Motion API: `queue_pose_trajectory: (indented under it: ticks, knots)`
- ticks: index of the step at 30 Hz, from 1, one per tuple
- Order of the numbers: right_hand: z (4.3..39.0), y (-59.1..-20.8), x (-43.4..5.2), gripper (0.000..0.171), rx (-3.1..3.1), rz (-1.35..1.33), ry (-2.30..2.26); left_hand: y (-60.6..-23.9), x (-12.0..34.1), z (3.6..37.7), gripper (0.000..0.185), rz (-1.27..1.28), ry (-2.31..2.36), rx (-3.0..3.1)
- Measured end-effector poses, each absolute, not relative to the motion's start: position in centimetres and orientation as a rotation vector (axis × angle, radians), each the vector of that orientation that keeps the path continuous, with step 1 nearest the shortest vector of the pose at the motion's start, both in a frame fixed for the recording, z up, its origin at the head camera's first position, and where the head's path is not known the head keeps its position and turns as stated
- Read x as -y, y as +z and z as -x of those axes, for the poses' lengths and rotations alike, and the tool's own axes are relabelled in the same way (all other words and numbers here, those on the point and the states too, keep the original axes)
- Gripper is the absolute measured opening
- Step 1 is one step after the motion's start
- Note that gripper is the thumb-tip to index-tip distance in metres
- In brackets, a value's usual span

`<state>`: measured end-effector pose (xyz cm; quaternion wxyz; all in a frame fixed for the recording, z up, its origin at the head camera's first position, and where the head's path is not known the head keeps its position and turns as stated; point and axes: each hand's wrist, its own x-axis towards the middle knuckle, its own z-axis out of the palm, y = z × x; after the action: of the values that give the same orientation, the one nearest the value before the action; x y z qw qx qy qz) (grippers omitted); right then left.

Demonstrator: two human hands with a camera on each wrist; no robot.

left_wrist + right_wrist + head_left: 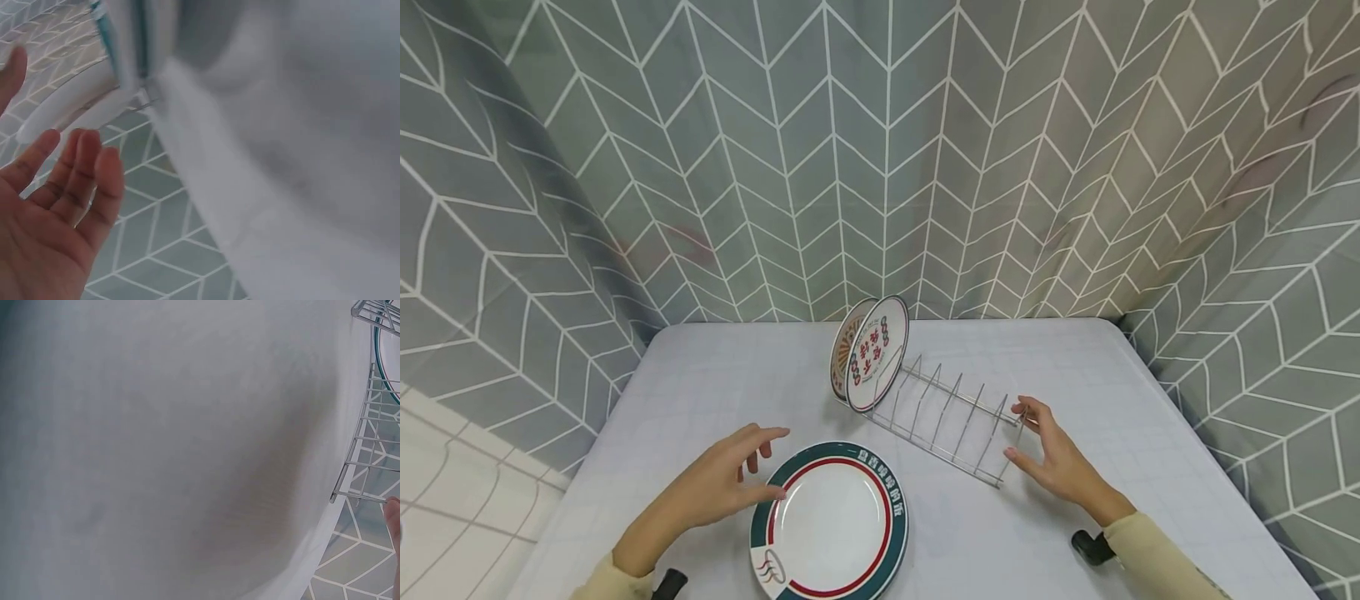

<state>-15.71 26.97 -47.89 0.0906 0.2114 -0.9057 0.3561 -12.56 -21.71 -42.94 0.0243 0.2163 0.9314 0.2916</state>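
My left hand (pixel 722 475) hovers at the left side of a round plate (pixel 835 533) with a dark green rim and a red ring, its thumb overlapping the rim. In the left wrist view that hand's fingers (pixel 84 162) are spread and hold nothing. A wire dish rack (pixel 932 450) stands behind the plate. At its right end is my right hand (pixel 1063 467), thumb and fingers apart, a fingertip touching the end wire. Upright in the rack's left end lean a white plate with red characters (pixel 880 354) and a brown-patterned plate (pixel 842 350) behind it.
All of this stands on a table with a white cloth (pixel 730 367). Curtains (pixel 865 167) with a zigzag pattern hang behind the table and along both sides. Dark wrist devices (pixel 1092 547) sit under both wrists.
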Motion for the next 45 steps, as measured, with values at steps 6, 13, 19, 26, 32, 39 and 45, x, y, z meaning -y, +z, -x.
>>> queue_pose_trajectory:
  ticks: [6,13,19,26,32,39,45]
  knots:
    - [15.8,-48.0,-27.0,0.076,2.675,-0.647,1.066,-44.9,21.7,11.7,0.096,-0.611,0.838,-2.791]
    - [15.8,-47.9,-27.0,0.077,2.668,-0.656,1.047,-45.7,21.5,11.6,0.098,-0.603,0.783,-2.811]
    - [16.0,-47.8,-27.0,0.078,2.67,-0.661,1.027,-46.5,21.7,11.7,0.1,-0.558,0.751,-2.772]
    - [16.0,-47.7,-27.0,0.078,2.666,-0.667,1.033,-46.9,22.0,12.0,0.085,-0.591,0.957,-2.619]
    - [15.9,-47.8,-27.0,0.079,2.68,-0.656,1.025,-46.7,22.6,12.0,0.078,-0.518,0.973,-2.567]
    - [15.9,-47.9,-27.1,0.077,2.681,-0.684,1.004,-45.9,23.1,12.1,0.069,-0.542,0.971,-2.656]
    - [15.9,-47.9,-27.2,0.074,2.69,-0.685,1.028,-45.2,22.9,11.9,0.071,-0.532,1.004,-2.693]
